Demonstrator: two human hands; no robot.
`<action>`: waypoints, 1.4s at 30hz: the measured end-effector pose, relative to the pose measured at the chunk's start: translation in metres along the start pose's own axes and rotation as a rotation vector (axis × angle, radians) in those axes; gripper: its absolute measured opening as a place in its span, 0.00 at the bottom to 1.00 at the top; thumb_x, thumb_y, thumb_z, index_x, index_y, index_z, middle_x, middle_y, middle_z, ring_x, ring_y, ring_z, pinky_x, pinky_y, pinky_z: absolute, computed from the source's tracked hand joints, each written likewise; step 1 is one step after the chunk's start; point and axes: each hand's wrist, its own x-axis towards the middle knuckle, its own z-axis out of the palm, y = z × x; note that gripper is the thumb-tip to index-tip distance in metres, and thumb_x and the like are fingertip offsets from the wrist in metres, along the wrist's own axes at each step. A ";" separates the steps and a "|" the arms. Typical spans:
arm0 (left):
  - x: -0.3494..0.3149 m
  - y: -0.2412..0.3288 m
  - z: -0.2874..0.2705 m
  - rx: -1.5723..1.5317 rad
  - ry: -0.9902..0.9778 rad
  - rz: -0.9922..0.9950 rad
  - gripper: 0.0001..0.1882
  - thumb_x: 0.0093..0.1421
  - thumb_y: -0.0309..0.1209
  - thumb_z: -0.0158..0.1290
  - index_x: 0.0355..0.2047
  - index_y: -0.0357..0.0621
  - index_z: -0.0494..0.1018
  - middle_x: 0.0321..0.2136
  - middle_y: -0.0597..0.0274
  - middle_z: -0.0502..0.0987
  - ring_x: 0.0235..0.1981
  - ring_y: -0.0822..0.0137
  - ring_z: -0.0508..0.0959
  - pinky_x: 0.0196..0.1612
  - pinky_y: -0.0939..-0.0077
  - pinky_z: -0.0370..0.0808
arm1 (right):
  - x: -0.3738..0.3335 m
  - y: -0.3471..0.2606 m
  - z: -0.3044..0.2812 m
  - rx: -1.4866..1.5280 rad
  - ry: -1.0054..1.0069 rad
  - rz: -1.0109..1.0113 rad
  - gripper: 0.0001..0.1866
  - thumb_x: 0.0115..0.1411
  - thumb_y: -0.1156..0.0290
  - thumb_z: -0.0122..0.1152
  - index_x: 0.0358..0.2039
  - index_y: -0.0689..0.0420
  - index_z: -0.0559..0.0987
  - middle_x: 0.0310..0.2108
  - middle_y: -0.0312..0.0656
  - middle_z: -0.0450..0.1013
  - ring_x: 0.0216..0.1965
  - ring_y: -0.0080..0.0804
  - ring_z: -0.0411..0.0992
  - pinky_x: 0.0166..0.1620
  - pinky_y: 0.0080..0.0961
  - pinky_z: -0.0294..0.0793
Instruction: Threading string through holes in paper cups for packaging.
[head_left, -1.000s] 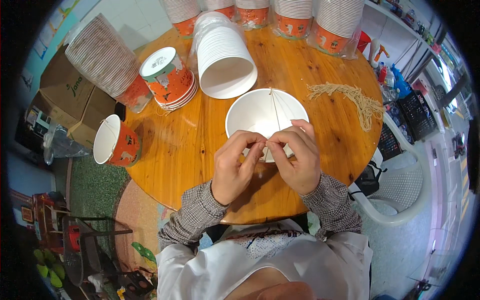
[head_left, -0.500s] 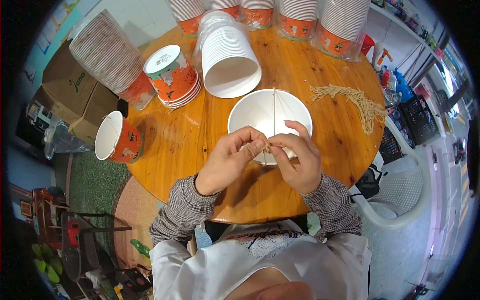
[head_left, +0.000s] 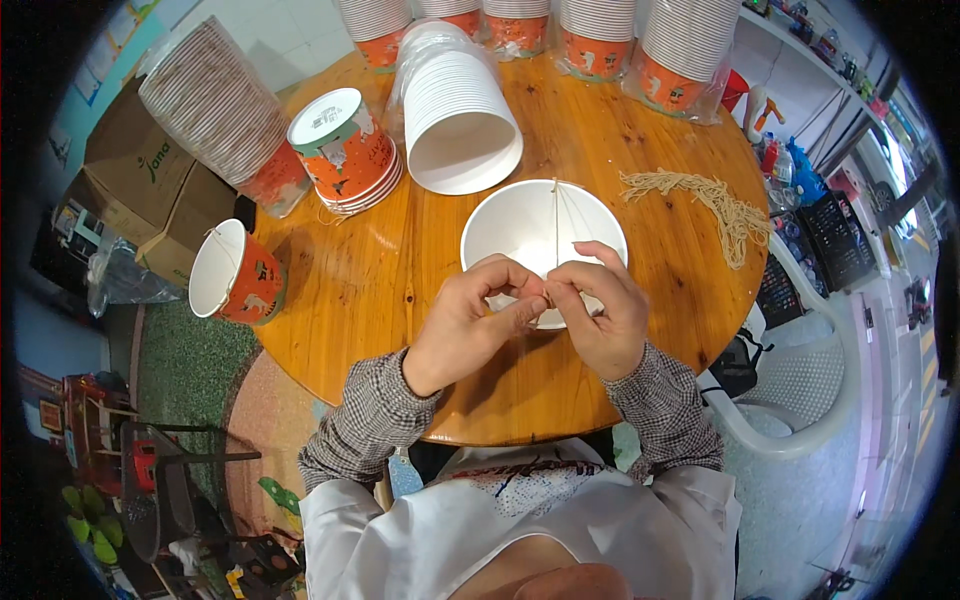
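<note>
A white-lined paper bucket (head_left: 508,225) stands mouth up on the table before me. A thin tan string (head_left: 557,225) runs from its far rim across the mouth to my fingers. At the near rim, my left hand (head_left: 477,312) pinches the string between thumb and forefinger. My right hand (head_left: 606,310) meets it there, thumb and forefinger also closed on the string, other fingers partly raised. Whether there is a knot between the fingertips is hidden. To the left, an orange bucket (head_left: 256,284) lies tilted with a string across its mouth.
Upside-down nested orange buckets (head_left: 345,160) stand at back left, beside a wrapped stack of white-lined buckets (head_left: 462,130) lying down. More wrapped stacks (head_left: 687,50) line the far edge of the wooden table (head_left: 640,370). A bundle of tan strings (head_left: 715,200) lies at right.
The bucket and both hands have shifted slightly right. My fingertips have come closer together at the near rim, still pinching the string.
</note>
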 end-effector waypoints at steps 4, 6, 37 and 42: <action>0.000 0.006 0.003 -0.116 0.025 -0.102 0.05 0.59 0.24 0.56 0.34 0.34 0.74 0.31 0.61 0.74 0.31 0.73 0.75 0.34 0.79 0.73 | 0.000 0.004 0.000 -0.033 0.002 -0.021 0.05 0.58 0.78 0.58 0.36 0.57 0.75 0.27 0.36 0.77 0.28 0.28 0.77 0.53 0.33 0.65; 0.000 0.013 0.003 0.048 0.044 -0.079 0.05 0.57 0.24 0.56 0.31 0.34 0.73 0.29 0.59 0.73 0.31 0.68 0.76 0.36 0.76 0.72 | -0.002 0.005 0.001 -0.061 0.003 -0.040 0.05 0.59 0.78 0.58 0.36 0.58 0.74 0.27 0.38 0.76 0.28 0.28 0.77 0.50 0.32 0.69; 0.009 -0.019 -0.013 0.299 0.056 0.257 0.02 0.54 0.22 0.53 0.28 0.41 0.71 0.28 0.64 0.75 0.36 0.68 0.75 0.60 0.62 0.59 | 0.021 -0.002 -0.006 0.059 -0.169 0.309 0.07 0.68 0.66 0.48 0.39 0.57 0.66 0.21 0.44 0.71 0.25 0.42 0.75 0.27 0.31 0.71; 0.006 -0.017 -0.008 0.276 0.046 0.243 0.01 0.56 0.24 0.52 0.29 0.43 0.71 0.26 0.68 0.76 0.32 0.71 0.77 0.64 0.57 0.54 | 0.023 -0.006 -0.005 0.081 -0.149 0.349 0.06 0.67 0.68 0.48 0.39 0.56 0.66 0.22 0.46 0.72 0.27 0.48 0.75 0.27 0.33 0.71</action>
